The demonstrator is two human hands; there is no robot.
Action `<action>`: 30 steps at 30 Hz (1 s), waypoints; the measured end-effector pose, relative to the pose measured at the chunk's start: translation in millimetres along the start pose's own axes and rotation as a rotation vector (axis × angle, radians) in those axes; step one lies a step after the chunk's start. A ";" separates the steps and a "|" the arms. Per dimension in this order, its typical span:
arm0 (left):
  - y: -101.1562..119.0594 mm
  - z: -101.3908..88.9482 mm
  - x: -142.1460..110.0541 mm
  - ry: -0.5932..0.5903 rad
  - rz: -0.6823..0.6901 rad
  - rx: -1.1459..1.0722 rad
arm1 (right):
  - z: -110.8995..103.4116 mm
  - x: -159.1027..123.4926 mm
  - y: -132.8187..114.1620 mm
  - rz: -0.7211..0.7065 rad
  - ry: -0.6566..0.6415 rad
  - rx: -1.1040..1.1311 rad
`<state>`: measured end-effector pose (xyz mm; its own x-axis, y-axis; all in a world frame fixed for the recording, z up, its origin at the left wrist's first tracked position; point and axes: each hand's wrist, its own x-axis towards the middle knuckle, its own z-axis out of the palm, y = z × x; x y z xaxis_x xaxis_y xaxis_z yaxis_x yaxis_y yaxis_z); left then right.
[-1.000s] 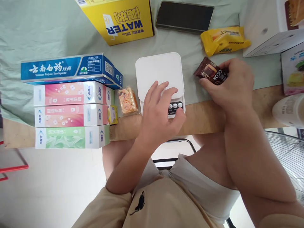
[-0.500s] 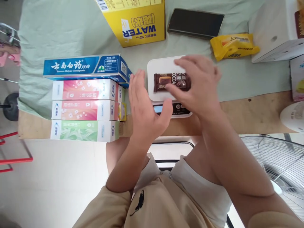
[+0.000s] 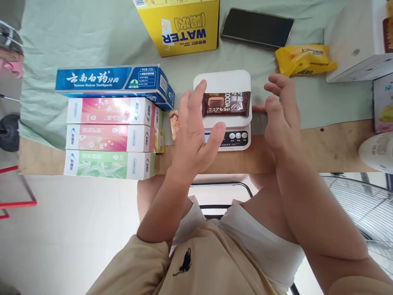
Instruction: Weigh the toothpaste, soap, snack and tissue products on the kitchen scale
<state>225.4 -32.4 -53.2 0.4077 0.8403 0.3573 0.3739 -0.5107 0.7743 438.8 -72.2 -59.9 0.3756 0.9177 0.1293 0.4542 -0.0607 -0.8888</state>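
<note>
A brown cocoa biscuit packet [image 3: 226, 104] lies flat on the white plate of a small kitchen scale [image 3: 222, 82]. My left hand [image 3: 196, 131] is over the scale's left edge, fingers spread, hiding part of the display and the packet's left end. Nothing is in it. To the right of the scale is my right hand [image 3: 281, 114], empty, with its fingers apart and clear of the packet. A wrapped snack [image 3: 174, 124] in clear film sits left of my left hand, partly covered by it.
Several toothpaste boxes [image 3: 106, 110] are lined up on the left. Behind stand a yellow WATER box [image 3: 190, 35] and a black phone [image 3: 257, 28]. A yellow snack packet [image 3: 303, 60] rests near a white box [image 3: 353, 49]. At right are a white cup [image 3: 377, 151] and a fan [image 3: 362, 200].
The right hand carried the cocoa biscuit packet from the right onto the scale, let go and drew back rightward. My left hand shifted off the plate's middle to its left side.
</note>
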 end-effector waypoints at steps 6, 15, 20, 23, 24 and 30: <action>-11.4 3.1 3.8 0.064 0.042 -0.084 | -3.4 2.3 -0.2 -0.032 -0.001 0.006; -1.2 4.2 11.7 0.235 0.189 -0.226 | -5.3 1.7 -7.7 -0.121 0.010 -0.202; 16.6 -4.9 12.4 0.411 0.234 -0.344 | 6.1 6.1 -24.3 -0.186 -0.123 -0.371; 25.8 -16.3 8.2 0.417 0.271 -0.342 | 14.4 8.0 -30.3 -0.143 -0.195 -0.476; 29.3 -20.6 6.0 0.387 0.276 -0.336 | 16.0 8.6 -31.4 -0.127 -0.199 -0.509; 54.3 -34.5 -7.8 0.181 0.233 -0.318 | 21.2 6.2 -44.1 -0.216 -0.071 -0.560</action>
<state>213.8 -60.3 4.1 0.2880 0.7420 0.6054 0.0027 -0.6328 0.7743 403.9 -55.4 -29.2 0.1812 0.9551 0.2343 0.8775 -0.0495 -0.4770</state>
